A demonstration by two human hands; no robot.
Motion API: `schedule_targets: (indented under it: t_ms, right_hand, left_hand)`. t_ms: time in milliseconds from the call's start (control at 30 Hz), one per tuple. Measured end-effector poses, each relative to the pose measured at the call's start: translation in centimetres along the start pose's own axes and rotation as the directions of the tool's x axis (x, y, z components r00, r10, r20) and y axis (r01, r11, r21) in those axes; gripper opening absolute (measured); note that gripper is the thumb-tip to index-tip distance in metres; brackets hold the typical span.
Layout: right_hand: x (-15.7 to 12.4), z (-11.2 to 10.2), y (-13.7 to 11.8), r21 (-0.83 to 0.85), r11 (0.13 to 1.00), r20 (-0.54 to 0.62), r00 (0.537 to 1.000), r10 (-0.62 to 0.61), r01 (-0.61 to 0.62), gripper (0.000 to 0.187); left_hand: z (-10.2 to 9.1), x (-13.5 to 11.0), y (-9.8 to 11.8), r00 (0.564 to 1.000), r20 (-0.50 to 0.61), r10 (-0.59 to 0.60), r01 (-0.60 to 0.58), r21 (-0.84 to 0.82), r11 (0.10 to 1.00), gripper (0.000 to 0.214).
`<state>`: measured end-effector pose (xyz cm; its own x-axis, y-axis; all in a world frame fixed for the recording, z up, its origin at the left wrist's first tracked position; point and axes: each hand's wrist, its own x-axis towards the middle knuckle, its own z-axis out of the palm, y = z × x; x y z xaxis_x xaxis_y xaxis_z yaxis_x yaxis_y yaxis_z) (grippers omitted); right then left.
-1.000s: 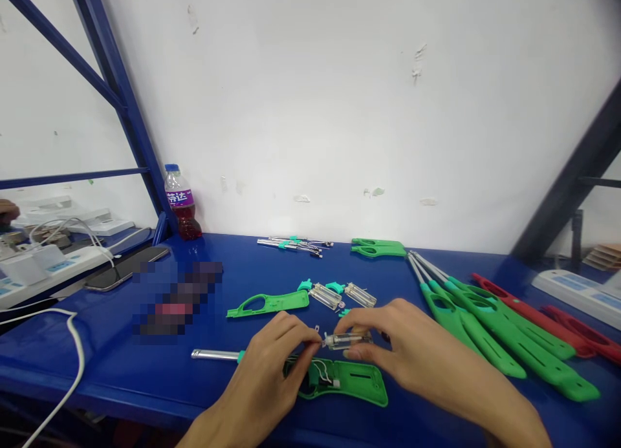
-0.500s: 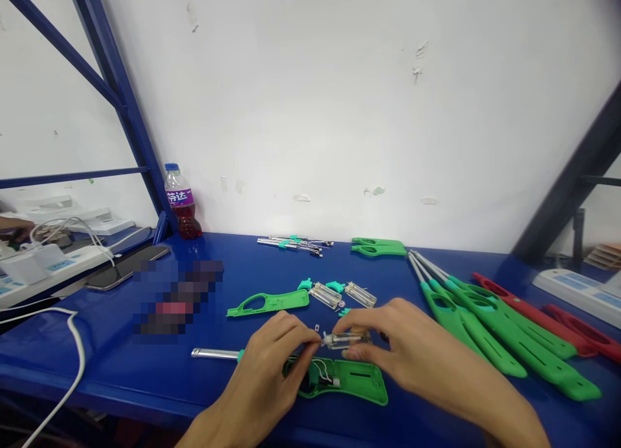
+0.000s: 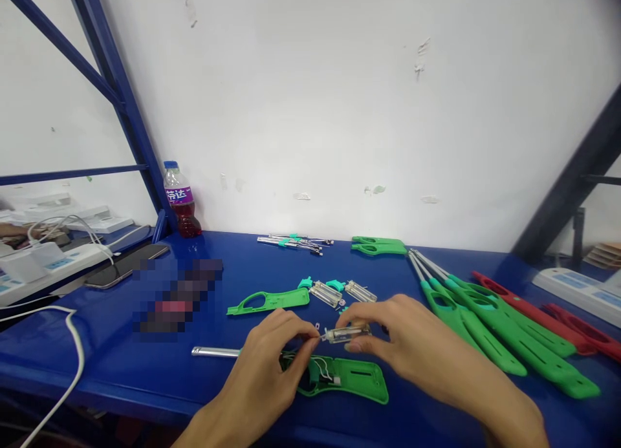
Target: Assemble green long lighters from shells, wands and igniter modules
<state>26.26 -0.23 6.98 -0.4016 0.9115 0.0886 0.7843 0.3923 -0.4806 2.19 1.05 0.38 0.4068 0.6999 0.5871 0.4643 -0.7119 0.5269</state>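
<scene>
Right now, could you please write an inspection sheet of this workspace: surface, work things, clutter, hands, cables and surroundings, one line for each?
Surface: blue table, glossy.
Work things: nearest green half-shell, wires inside; second green half-shell and two clear tanks farther back.
Clutter: phone and drink bottle at left; green lighters and red handles at right; one pixelated patch, unreadable.
Hands: right hand holds a third clear tank; left hand pinches what seems a tiny pale part at its nozzle end.
Cables: white cable curves along the left side.
Surroundings: white wall with scuffs; blue metal frame.
</scene>
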Motion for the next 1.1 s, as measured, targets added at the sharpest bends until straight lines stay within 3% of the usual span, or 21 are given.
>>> schedule_targets:
  t_ms: [867,1100]
  right_hand:
    - [-0.2,0.37,0.07,0.012,0.998,-0.008,0.998,-0.055,0.055,0.02]
    - [0.15,0.27,-0.18,0.006,0.998,-0.021,0.998,-0.058,0.058,0.021]
  left_hand:
    - [0.31,-0.46,-0.09,0.997,-0.021,0.077,-0.076,0.051,0.996,0.018]
    - [0.34,-0.26,-0.09,0.998,-0.055,0.044,-0.041,0.06,0.997,0.015]
